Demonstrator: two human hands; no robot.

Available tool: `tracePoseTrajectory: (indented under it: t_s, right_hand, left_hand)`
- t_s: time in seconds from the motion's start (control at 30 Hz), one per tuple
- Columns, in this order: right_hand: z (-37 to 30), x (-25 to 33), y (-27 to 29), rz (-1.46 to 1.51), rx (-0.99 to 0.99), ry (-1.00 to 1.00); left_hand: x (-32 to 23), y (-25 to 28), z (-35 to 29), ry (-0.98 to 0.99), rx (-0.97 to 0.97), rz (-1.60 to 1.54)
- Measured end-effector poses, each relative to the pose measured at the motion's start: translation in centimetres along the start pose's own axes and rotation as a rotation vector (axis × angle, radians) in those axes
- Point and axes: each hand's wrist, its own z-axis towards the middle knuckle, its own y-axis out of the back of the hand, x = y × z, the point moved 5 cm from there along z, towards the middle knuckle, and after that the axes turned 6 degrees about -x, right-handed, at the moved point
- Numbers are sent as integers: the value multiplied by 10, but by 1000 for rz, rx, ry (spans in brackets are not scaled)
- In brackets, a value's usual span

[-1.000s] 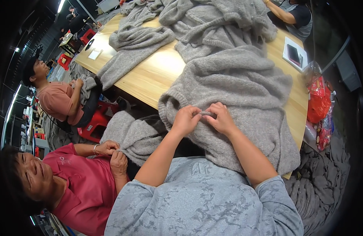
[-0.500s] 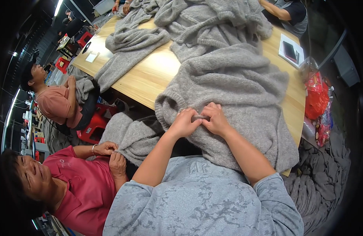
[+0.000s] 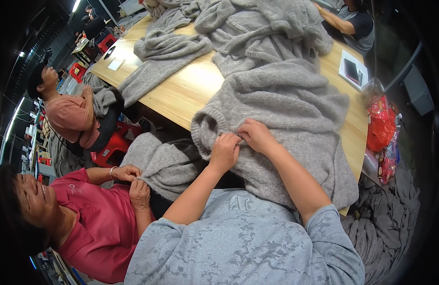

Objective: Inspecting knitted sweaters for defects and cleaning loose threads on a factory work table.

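A pale wooden surface [image 3: 176, 102] stretches away from me, a big heap of grey knitwear [image 3: 257, 28] over its far part. At the surface's near end, draping off the edge toward my lap, lies the grey garment [image 3: 291, 142] I am handling, its ribbed opening toward my left. Left of the surface, a co-worker in a dark red shirt [image 3: 100, 209] pinches another grey knit [image 3: 160, 164]. Just beyond the surface's right side is a red plastic bag [image 3: 381, 130]; I can't tell what it holds. On the surface, near that side, lies a flat white box or pad [image 3: 362, 71]. Over the surface's near edge, my left hand [image 3: 230, 142] and right hand [image 3: 242, 135] nearly touch, fingers closed on a small fold of the garment, tips partly hidden. I judge this step to be working the edge by feel; moving on calls for one hand steadying the fold while the other regrips. Smallest, a dark phone [image 3: 352, 71] rests on the white pad.
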Motion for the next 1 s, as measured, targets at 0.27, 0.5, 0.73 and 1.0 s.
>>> tracePoseTrajectory:
  t_s: [0.27,0.5,0.73,1.0]
  right_hand:
    - [0,-22,-1,439,36,-506]
    - [2,-31,-3,525,180,-781]
    - [1,-11,11,299,12,-352]
    - [-8,8,12,-90,-136,73]
  left_hand:
    - [5,-4,9,-16,-144,-36]
    - [7,-8,14,45,-136,-79]
    - [16,-10,17,16,-13,9]
    - [18,-10,22,58,90,-22]
